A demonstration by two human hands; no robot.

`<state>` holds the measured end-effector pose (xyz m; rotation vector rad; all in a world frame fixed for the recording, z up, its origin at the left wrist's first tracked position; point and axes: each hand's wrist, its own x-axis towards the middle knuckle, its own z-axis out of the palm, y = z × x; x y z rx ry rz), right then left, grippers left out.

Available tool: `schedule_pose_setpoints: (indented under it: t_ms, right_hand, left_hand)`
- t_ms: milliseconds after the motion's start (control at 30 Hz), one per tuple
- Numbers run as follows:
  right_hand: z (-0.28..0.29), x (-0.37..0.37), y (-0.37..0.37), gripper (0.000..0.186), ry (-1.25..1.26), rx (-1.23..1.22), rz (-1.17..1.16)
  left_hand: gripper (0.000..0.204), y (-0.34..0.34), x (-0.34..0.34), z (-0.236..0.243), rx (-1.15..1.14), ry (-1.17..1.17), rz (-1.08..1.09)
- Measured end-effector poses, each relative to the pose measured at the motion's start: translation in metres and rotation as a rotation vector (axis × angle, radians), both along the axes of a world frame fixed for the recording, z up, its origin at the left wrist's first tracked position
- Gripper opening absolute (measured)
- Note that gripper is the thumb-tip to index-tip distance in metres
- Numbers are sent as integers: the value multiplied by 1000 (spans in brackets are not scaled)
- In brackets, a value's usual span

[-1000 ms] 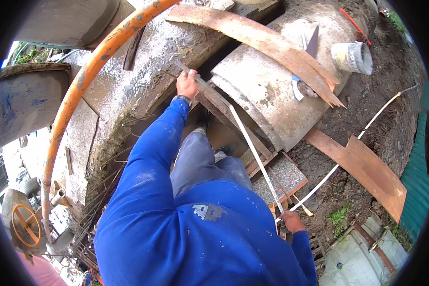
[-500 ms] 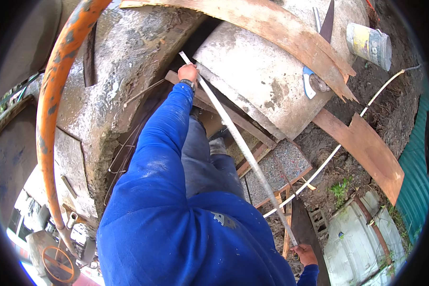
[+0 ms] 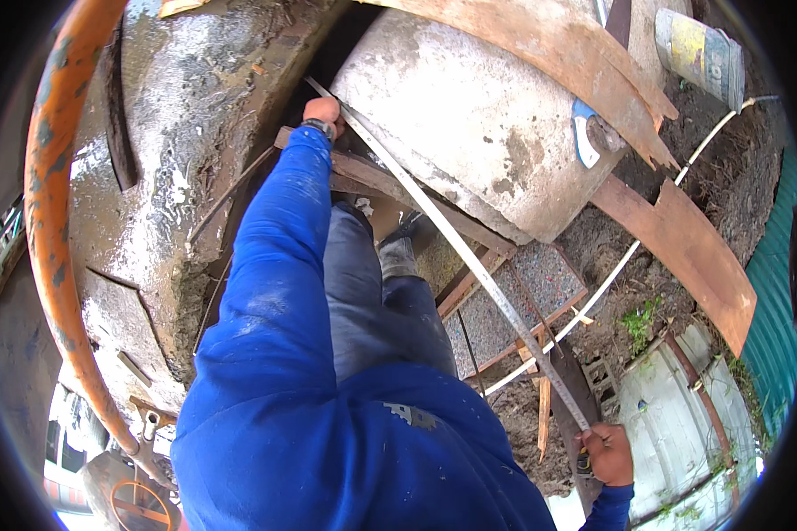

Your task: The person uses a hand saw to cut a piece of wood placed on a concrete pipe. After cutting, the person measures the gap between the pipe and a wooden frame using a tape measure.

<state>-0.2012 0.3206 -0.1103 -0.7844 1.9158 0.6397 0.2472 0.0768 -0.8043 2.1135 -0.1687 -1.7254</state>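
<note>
White strip (image 3: 478,271): left grip (image 3: 322,111), right grip (image 3: 607,453) curled around.

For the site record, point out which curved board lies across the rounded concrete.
The upper board, splintered at one end; the lower board lies over soil beside the concrete.

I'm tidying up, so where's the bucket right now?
The bucket is at the head view's upper right, right of the splintered board and just above the pale hose.

Beyond your left hand (image 3: 322,112), a dark gap (image 3: 342,46) runs between wet slab (image 3: 173,97) and concrete cylinder (image 3: 452,97); a wooden beam (image 3: 367,173) crosses just below, measuring tape (image 3: 469,254) barring your right.
</note>
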Motion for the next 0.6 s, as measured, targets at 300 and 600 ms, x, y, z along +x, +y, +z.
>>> schedule_pose_setpoints:
  t_ms: [300, 600]
  right_hand:
    - [-16, 19, -71, 21, -72, 19, 94]
    - [-41, 69, -87, 25, -178, 140, -244]
  left_hand:
    - [15, 30, 78, -190, -294, -174, -427]
    - [16, -24, 18, -69, 122, 36, 168]
